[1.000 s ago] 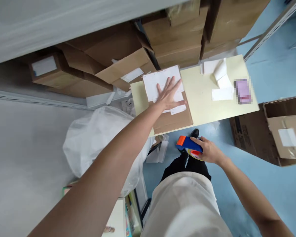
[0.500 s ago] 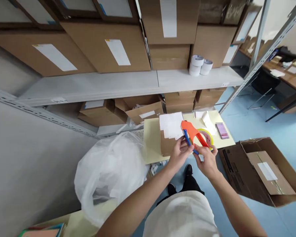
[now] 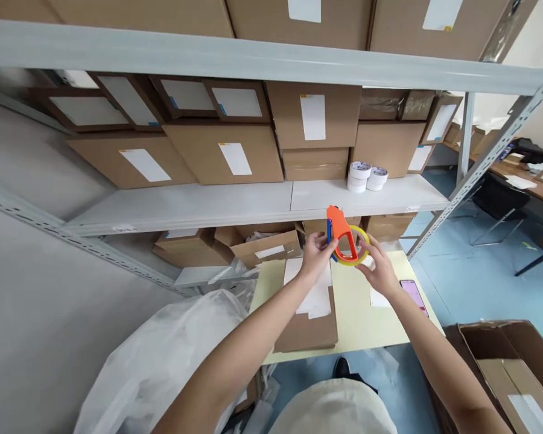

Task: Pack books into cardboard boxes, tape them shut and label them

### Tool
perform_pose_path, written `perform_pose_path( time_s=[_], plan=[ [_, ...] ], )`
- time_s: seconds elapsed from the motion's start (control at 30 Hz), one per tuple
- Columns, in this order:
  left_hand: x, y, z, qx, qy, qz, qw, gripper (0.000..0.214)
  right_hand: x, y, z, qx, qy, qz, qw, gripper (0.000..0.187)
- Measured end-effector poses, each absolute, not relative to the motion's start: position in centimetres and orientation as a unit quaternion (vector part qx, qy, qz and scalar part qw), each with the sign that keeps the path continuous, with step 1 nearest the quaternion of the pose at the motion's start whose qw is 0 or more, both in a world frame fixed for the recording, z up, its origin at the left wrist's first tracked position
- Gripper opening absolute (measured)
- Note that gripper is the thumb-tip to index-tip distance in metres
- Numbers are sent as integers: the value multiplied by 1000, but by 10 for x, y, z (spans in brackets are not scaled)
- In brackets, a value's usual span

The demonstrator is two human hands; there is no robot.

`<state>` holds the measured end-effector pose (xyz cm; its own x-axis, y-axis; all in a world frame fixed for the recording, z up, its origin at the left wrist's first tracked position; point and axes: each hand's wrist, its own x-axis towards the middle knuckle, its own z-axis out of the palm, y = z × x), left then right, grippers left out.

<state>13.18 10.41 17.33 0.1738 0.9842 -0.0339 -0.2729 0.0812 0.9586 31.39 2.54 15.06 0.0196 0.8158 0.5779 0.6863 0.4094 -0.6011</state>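
Note:
An orange and blue tape dispenser (image 3: 339,224) with a yellow-edged roll of tape (image 3: 365,236) is held up between my hands, above the far part of a pale yellow table (image 3: 357,325). My left hand (image 3: 317,254) grips the dispenser at its blue left side. Around the right edge of the tape roll curl the fingers of my right hand (image 3: 378,265). Below my left hand, a brown cardboard box (image 3: 310,334) with white paper sheets (image 3: 317,295) on it lies on the table. To the right of my hands is a phone (image 3: 414,296) with a lit screen.
A grey metal shelf (image 3: 199,208) crosses in front, stacked with cardboard boxes (image 3: 314,114). White tape rolls (image 3: 359,175) stand on it. A large translucent plastic bag (image 3: 163,361) fills the lower left. At lower right sits an open carton (image 3: 502,337) with a box inside.
My hands have raised the tape dispenser and turned it more upright. The view has tilted up, bringing a higher shelf beam into sight.

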Motion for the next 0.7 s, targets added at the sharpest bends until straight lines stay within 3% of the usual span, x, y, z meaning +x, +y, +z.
perform_pose_path(
  time_s=[0.17, 0.4, 0.57, 0.7],
  plan=[
    [171, 211, 187, 545, 390, 516, 533, 48, 337, 158, 165, -538, -636, 172, 525, 62],
    [191, 307, 187, 622, 555, 396, 386, 43, 347, 269, 141, -577, -588, 221, 521, 63],
    [194, 321, 178, 606, 550, 427, 385, 39, 347, 282, 135, -581, -600, 188, 517, 70],
    [136, 281, 143, 620, 518, 486, 333, 49, 342, 216, 114, -562, -613, 127, 541, 71]
  ],
)
